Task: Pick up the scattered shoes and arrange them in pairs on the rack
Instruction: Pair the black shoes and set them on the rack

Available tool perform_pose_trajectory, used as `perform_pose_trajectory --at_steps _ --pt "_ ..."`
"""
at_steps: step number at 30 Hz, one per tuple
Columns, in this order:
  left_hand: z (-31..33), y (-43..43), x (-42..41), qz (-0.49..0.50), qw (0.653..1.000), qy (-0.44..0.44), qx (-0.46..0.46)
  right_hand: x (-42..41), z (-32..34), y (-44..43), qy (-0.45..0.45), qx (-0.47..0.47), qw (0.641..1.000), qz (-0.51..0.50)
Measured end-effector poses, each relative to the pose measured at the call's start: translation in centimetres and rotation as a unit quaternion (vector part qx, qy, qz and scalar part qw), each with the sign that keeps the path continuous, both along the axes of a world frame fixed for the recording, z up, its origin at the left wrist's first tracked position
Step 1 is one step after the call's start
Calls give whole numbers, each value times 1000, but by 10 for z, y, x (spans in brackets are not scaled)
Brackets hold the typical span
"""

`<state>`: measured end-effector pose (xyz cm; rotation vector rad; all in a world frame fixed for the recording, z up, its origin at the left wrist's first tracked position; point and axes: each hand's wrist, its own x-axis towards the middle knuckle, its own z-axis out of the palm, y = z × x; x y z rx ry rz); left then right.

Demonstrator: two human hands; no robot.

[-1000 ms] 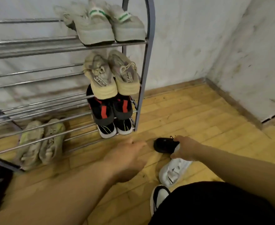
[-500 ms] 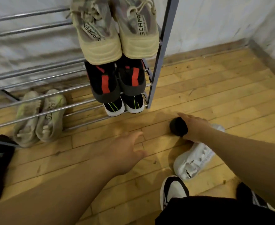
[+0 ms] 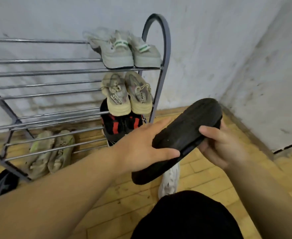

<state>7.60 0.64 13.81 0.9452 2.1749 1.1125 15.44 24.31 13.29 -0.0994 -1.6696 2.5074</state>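
Observation:
A black shoe is up in the air, sole toward me, held between both hands. My right hand grips its right side with thumb over the sole. My left hand holds its left end, thumb across the sole edge. The metal shoe rack stands against the wall. At its right end sit a grey-green pair on top, a beige pair below, and a black-red pair under that. A pale green pair lies under the lowest bars. A white shoe lies on the floor below the black one.
A dark shoe lies on the wooden floor at the far left beside the rack's foot. Walls meet in a corner at the right. My black-clad knee fills the bottom of the view.
My right hand has lifted the black shoe off the floor and turned its sole up. My left hand has come over and taken its other end. The view has tilted up.

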Motion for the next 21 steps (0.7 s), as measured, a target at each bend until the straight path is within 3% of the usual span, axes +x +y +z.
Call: perform_pose_trajectory --at_steps 3,8,13,16,18,21 --pt "28 -21 16 -12 995 -75 58 13 29 -26 13 10 999 33" --pt "57 -62 29 -7 990 -123 70 24 69 -63 -41 127 990 -51" --pt "80 -91 28 -60 965 -224 124 19 102 -81 -1 200 979 26" --pt "71 -119 23 -18 955 -257 144 15 114 -101 -6 271 962 17" --pt "72 -137 22 63 953 -244 168 8 118 -115 -34 279 959 -16" --pt "78 -154 26 68 986 -92 119 3 108 -127 -158 305 935 -91"
